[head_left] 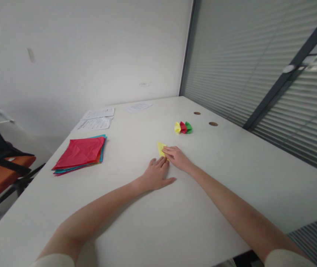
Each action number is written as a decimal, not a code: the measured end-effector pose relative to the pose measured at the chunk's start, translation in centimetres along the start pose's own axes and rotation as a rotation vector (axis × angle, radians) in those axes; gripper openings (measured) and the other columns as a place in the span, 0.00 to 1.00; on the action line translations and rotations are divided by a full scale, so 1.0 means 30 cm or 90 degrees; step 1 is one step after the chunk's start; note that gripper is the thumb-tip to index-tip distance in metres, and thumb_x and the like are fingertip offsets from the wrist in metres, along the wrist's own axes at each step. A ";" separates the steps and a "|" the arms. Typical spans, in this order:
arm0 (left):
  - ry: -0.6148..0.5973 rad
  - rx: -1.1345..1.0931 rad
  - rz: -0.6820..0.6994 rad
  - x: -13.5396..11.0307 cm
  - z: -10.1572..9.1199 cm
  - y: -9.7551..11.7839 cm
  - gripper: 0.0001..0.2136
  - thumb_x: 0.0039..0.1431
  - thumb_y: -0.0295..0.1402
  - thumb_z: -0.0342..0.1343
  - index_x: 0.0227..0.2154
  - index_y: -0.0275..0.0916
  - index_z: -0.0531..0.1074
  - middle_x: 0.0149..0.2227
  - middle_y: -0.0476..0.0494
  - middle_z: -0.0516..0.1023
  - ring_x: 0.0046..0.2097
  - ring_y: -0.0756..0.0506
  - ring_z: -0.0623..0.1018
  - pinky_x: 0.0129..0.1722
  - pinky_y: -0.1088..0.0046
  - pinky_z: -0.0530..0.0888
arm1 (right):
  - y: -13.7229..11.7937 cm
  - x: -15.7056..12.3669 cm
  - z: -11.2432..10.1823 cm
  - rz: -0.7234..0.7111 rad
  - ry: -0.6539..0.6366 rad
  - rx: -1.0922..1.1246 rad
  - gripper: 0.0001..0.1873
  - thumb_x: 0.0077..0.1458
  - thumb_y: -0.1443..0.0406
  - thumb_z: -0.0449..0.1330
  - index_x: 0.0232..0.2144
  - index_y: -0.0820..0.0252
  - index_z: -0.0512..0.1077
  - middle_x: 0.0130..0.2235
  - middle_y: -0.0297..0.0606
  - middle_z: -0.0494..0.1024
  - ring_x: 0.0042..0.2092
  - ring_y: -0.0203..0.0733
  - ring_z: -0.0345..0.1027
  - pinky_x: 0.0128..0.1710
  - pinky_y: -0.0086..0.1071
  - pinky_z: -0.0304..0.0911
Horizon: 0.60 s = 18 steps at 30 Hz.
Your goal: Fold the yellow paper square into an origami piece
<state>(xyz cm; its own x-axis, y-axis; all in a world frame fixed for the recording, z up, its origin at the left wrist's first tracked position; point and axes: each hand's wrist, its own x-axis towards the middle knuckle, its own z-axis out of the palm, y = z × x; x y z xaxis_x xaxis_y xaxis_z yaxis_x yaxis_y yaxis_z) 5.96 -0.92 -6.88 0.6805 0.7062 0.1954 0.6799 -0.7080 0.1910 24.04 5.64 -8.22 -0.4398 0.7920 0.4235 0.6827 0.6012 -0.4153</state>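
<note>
White tabletop (152, 230) on my feed: yellow paper (160, 147) lies right of the red-topped stack (83, 152), under my left hand (156, 175), thumb spread wide, and right hand (179, 157), grip unclear; farther right of that stack, folded coloured papers (183, 128).

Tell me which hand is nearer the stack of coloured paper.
Left. The left hand lies right of the stack; the right hand is farther right, touching the yellow paper.
</note>
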 end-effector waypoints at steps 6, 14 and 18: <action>0.014 -0.009 0.012 0.000 -0.005 0.003 0.34 0.60 0.55 0.46 0.59 0.31 0.58 0.62 0.27 0.61 0.65 0.35 0.59 0.62 0.51 0.55 | 0.018 -0.003 0.004 -0.022 -0.040 -0.062 0.17 0.63 0.64 0.51 0.49 0.56 0.75 0.55 0.43 0.74 0.55 0.45 0.65 0.57 0.44 0.57; 0.050 -0.049 0.020 0.005 -0.011 0.004 0.29 0.58 0.52 0.51 0.54 0.34 0.62 0.55 0.29 0.66 0.59 0.36 0.67 0.61 0.52 0.59 | 0.019 -0.011 0.000 0.000 -0.099 -0.138 0.21 0.66 0.56 0.46 0.52 0.53 0.73 0.58 0.42 0.70 0.57 0.49 0.61 0.55 0.45 0.57; 0.063 -0.033 0.015 0.003 -0.008 0.006 0.30 0.57 0.53 0.52 0.54 0.35 0.62 0.55 0.30 0.67 0.57 0.36 0.69 0.61 0.52 0.60 | 0.014 -0.012 -0.004 0.001 -0.114 -0.155 0.24 0.66 0.54 0.43 0.52 0.53 0.73 0.59 0.42 0.69 0.57 0.50 0.60 0.55 0.46 0.56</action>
<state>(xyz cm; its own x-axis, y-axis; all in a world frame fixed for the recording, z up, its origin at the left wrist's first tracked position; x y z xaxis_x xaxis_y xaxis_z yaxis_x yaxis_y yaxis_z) 6.10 -0.99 -6.61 0.6641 0.6874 0.2942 0.6472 -0.7255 0.2342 24.55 5.62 -8.45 -0.5193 0.8122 0.2656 0.7940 0.5736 -0.2013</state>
